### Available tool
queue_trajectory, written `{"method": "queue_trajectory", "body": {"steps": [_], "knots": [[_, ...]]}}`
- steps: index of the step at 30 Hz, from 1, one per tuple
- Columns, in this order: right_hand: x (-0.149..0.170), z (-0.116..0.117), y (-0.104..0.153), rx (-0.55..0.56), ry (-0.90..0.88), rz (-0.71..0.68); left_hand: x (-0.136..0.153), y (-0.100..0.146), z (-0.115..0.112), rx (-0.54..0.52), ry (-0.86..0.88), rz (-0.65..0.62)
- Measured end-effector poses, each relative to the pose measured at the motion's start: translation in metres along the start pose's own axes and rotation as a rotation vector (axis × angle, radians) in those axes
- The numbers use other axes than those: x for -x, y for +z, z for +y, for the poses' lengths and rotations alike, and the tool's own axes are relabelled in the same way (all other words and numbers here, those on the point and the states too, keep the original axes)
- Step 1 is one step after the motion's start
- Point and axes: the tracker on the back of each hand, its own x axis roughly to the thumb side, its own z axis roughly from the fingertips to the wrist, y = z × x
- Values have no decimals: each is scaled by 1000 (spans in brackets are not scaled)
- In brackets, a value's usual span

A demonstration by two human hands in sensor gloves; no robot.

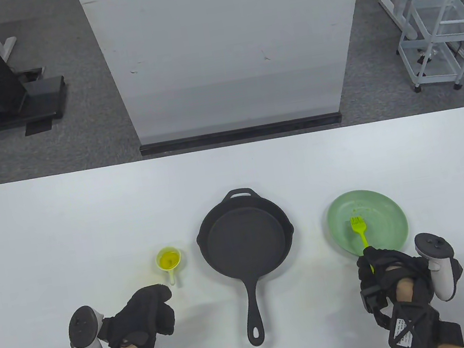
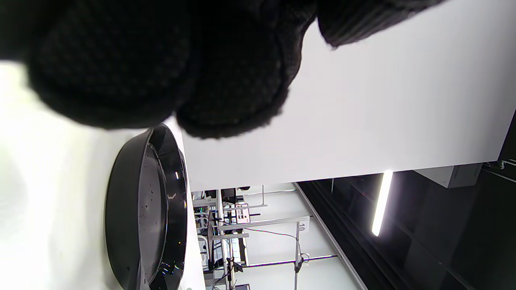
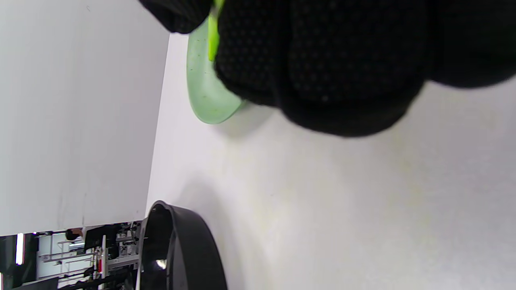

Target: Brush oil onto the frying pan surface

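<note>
A black cast-iron frying pan (image 1: 246,240) sits mid-table, its handle pointing toward me; it also shows in the left wrist view (image 2: 141,217) and the right wrist view (image 3: 177,253). A small yellow cup of oil (image 1: 169,259) stands left of the pan. A lime-green brush (image 1: 360,230) lies with its bristles on a pale green plate (image 1: 378,208) right of the pan. My right hand (image 1: 381,267) grips the brush handle at the plate's near edge; the brush shows between its fingers in the right wrist view (image 3: 213,32). My left hand (image 1: 154,309) is curled and holds nothing, just below the cup.
A white panel (image 1: 229,46) stands behind the table's far edge. A white wire cart (image 1: 439,39) is on the floor at back right. Faint yellowish oil stains mark the table around the cup and beside the plate.
</note>
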Motion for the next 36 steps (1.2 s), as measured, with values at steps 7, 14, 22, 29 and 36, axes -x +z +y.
{"method": "queue_trajectory", "body": {"steps": [7, 14, 22, 29, 36], "knots": [[4, -1, 3, -15, 13, 25, 0, 0, 0, 0, -4, 2], [7, -5, 11, -13, 41, 26, 1, 0, -1, 19, 1, 11], [1, -1, 24, 38, 193, -26, 2, 0, -3, 29, 6, 30], [-2, 2, 42, 89, 305, -91, 4, 0, -5, 36, -4, 48], [-16, 7, 81, 154, 331, -327, -18, 4, -5, 21, -314, -16]]}}
